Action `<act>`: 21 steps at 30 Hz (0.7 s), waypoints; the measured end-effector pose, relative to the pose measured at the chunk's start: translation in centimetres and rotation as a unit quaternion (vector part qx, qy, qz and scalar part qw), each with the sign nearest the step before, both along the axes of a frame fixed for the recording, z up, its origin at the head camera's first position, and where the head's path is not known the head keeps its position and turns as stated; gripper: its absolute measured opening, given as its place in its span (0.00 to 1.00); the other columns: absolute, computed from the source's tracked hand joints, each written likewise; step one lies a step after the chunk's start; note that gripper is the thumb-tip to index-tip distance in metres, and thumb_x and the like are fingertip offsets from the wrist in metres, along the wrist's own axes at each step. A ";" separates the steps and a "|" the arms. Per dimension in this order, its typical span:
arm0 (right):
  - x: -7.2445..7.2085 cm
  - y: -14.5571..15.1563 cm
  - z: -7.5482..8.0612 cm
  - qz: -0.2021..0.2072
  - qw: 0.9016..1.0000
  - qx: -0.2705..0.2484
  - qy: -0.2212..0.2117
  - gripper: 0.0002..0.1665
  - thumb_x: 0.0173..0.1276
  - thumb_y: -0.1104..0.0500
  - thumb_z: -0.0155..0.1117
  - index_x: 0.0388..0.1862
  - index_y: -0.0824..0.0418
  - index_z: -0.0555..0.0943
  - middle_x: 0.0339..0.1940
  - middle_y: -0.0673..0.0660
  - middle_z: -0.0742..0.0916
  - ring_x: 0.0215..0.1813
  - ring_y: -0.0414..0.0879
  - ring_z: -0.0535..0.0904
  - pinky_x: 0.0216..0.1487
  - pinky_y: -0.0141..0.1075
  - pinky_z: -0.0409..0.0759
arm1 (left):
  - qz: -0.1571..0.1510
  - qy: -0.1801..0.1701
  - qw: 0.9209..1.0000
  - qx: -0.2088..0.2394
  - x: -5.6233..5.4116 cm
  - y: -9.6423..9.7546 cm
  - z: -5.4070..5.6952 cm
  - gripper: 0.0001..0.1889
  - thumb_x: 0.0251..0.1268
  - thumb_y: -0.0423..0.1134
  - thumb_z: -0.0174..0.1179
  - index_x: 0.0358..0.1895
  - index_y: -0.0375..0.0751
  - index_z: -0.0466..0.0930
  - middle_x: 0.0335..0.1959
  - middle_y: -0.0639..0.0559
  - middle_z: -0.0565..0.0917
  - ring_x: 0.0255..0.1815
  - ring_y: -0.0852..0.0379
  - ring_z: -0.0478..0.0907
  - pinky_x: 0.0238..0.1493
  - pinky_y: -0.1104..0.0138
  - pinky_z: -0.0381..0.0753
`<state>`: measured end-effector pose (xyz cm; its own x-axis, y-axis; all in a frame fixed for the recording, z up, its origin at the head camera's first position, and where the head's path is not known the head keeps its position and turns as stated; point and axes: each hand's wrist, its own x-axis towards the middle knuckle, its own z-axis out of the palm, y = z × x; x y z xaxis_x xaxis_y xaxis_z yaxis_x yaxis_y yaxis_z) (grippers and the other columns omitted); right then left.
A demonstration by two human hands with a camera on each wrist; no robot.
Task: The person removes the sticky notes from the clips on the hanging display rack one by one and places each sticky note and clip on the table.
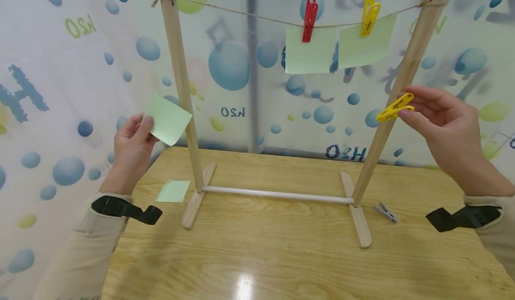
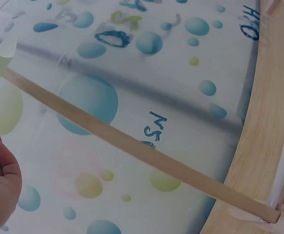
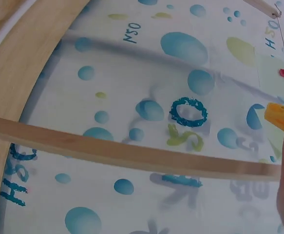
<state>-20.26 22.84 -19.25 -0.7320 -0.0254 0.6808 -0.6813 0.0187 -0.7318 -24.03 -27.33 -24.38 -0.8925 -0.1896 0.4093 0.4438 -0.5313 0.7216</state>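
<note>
Between thumb and fingers, my left hand pinches a square of pale green paper just left of the frame's left post. On the other side, my right hand pinches a yellow clothespin in front of the right post. Twine runs between the post tops. From it hang two green papers, one under a red clothespin, the other under a second yellow clothespin. In the right wrist view the pinched yellow clothespin shows at the edge; the left wrist view catches only part of the left hand.
A wooden frame with a left post, a right post and a white crossbar stands on the wooden table. Another green paper lies by the left foot. A grey clothespin lies right of the right foot.
</note>
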 end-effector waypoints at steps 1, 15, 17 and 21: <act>0.0 0.4 -0.2 0.001 1.000 -0.003 -0.001 0.24 0.56 0.77 0.55 0.54 0.71 0.72 0.46 0.57 0.80 0.46 0.44 0.75 0.44 0.22 0.72 | 0.000 0.000 1.000 0.010 0.2 -0.3 -0.2 0.08 0.57 0.28 0.56 0.40 0.31 0.76 0.37 0.44 0.77 0.35 0.54 0.76 0.36 0.70 0.76; -0.6 6.3 -4.7 -0.089 0.993 0.029 -0.066 0.22 0.61 0.71 0.54 0.56 0.65 0.71 0.45 0.50 0.79 0.46 0.36 0.74 0.42 0.17 0.70 | 0.059 -0.064 0.996 0.018 -0.2 -3.7 -4.6 0.06 0.56 0.30 0.58 0.37 0.34 0.76 0.35 0.47 0.76 0.33 0.58 0.77 0.34 0.73 0.77; -0.8 7.0 -5.4 -0.095 0.992 0.017 -0.076 0.22 0.61 0.71 0.54 0.56 0.64 0.72 0.44 0.49 0.79 0.45 0.35 0.74 0.41 0.18 0.71 | 0.075 -0.085 0.994 0.007 -0.3 -4.0 -5.4 0.06 0.56 0.31 0.58 0.36 0.36 0.76 0.33 0.49 0.76 0.31 0.60 0.76 0.33 0.74 0.76; -1.1 7.8 -7.1 -0.095 0.991 -0.002 -0.099 0.21 0.61 0.70 0.55 0.54 0.62 0.73 0.42 0.49 0.78 0.42 0.33 0.75 0.39 0.18 0.72 | 0.097 -0.127 0.987 -0.016 -0.3 -5.0 -7.2 0.05 0.55 0.33 0.59 0.35 0.40 0.77 0.28 0.51 0.74 0.25 0.61 0.72 0.26 0.76 0.73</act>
<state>-21.38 30.65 -26.36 -0.8431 0.1275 0.5225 -0.5081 0.1295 -0.8515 -24.36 -32.33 -31.59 -0.9148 -0.3583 0.1864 0.3387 -0.4292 0.8373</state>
